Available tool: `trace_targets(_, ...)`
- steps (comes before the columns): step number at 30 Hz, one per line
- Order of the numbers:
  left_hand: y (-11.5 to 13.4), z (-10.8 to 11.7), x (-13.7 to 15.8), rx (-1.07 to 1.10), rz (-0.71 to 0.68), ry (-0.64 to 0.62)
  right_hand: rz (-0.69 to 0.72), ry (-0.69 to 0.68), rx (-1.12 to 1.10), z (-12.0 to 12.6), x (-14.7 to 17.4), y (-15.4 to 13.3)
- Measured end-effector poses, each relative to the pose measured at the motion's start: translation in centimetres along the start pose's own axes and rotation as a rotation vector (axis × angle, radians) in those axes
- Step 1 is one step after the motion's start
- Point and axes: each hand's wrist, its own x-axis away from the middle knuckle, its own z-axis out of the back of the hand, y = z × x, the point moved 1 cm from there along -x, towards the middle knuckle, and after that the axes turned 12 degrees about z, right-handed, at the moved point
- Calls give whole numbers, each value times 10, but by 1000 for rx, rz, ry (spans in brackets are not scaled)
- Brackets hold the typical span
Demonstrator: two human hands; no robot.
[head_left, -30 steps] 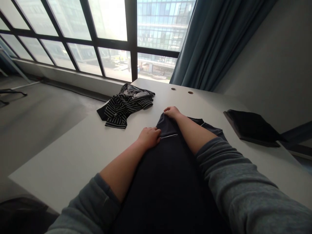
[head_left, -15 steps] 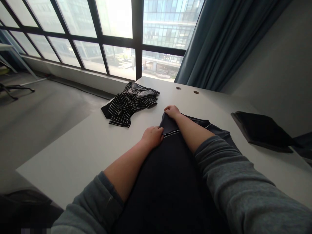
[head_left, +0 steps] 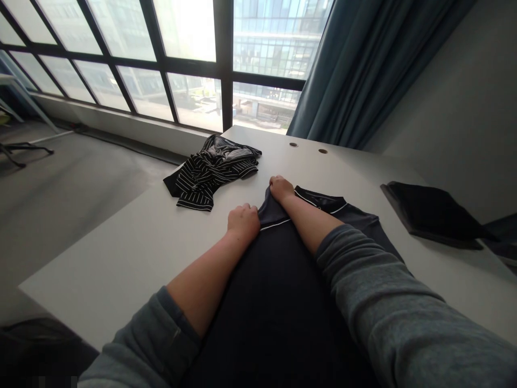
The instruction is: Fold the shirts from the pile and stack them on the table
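A dark navy shirt [head_left: 283, 291] with grey shoulders and white piping lies spread on the white table [head_left: 133, 253], its collar toward the far side. My left hand [head_left: 244, 221] is closed on the shirt's left edge, where the piping meets the side. Farther up, my right hand [head_left: 281, 188] grips the grey shoulder cloth with its fingers curled. The cloth between the two hands is drawn up into a small fold. My right forearm crosses over the shirt and hides part of its shoulder and chest.
A crumpled black-and-white striped garment [head_left: 205, 175] lies beyond my hands at the left. Folded black cloth [head_left: 434, 213] rests on the right of the table. Two round holes pierce the tabletop at the back, near a blue curtain [head_left: 343, 81] and windows.
My left hand has moved slightly left and up, pulling the shirt's edge outward. My right hand keeps its hold, and more of the collar shows beside it.
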Motion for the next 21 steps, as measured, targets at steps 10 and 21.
trace_targets(10, -15, -5, -14, -1, 133, -28, -48, -1, 53, -1, 5, 0)
trace_targets(21, -15, 1, -12, 11, 125, 60, -54, 90, 46, 8, 11, -7)
